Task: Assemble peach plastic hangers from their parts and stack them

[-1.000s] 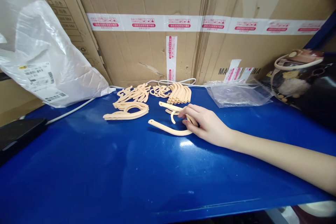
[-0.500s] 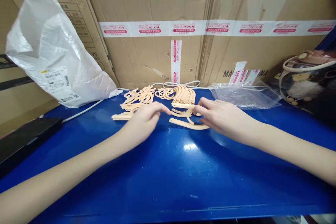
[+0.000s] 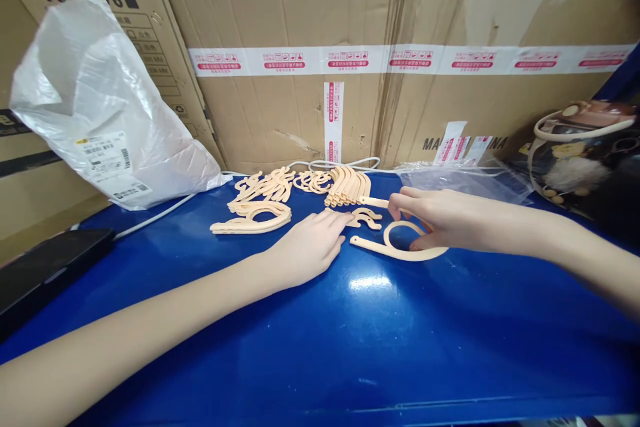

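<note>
The right hand [image 3: 430, 217] holds a curved beige frame [image 3: 393, 253] over the blue desk [image 3: 320, 347], fingers closed about it. The left hand [image 3: 307, 247], fingers bunched, touches small beige hooks [image 3: 369, 219] nearby; grip cannot be confirmed.

The curved pieces [image 3: 400, 254] look smooth and plastic, the tabletop [image 3: 320, 347] glossy.

A curved beige hanger arm [image 3: 376, 247], pierced at its left tip, is laid frontmost — a ring [image 3: 399, 225] is seen along its inner side. Behind, small wavy hooks [image 3: 369, 219] are set near a second arm [image 3: 375, 202], partly hidden.
</note>
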`<state>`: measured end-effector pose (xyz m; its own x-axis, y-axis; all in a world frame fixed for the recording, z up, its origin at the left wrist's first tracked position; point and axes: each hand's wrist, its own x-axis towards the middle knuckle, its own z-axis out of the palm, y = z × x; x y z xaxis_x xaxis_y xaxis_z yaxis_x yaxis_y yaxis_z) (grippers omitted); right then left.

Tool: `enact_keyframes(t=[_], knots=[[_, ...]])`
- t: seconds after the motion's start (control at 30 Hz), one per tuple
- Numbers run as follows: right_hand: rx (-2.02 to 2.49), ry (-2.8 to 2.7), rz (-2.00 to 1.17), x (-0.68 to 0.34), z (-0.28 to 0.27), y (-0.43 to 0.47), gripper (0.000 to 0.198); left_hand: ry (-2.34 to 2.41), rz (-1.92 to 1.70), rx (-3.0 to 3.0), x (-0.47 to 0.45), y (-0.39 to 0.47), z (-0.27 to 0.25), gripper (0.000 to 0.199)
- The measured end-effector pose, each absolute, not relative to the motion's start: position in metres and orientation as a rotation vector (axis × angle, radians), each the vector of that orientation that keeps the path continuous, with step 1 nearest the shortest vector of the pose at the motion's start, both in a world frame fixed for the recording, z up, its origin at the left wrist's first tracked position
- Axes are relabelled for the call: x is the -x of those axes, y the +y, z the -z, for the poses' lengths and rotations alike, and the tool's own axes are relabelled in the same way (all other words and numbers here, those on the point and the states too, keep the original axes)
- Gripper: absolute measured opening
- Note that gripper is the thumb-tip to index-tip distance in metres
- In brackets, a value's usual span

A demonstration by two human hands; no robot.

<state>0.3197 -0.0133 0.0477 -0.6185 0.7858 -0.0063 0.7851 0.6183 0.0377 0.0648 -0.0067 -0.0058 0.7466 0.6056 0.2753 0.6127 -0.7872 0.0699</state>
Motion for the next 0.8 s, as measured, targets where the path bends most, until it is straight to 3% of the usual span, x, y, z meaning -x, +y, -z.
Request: enact_keyframes(t=[0.23,0.4,0.7,0.8], knots=[[-1.219,2.933,0.237,-0.316,-0.046,-0.004,0.016,-1.064,0.225,2.703,-0.044,-0.036,-0.008,0.027],[-1.145,3.063,0.246,-0.307,-0.031,-0.003,0.018,-0.991,0.299,2.439,-0.031,-0.051,-0.009,0.03],[-1.275,3.104,-0.358,-0.286,-0.006,-0.004,0.019,-1.081,0.453,2.947,-0.022,-0.034,-0.002,0.027],[-1.215,3.166,-0.367,-0.286,-0.004,-0.003,0.022,-1.142,0.539,3.048,-0.016,-0.031,-0.004,0.023]])
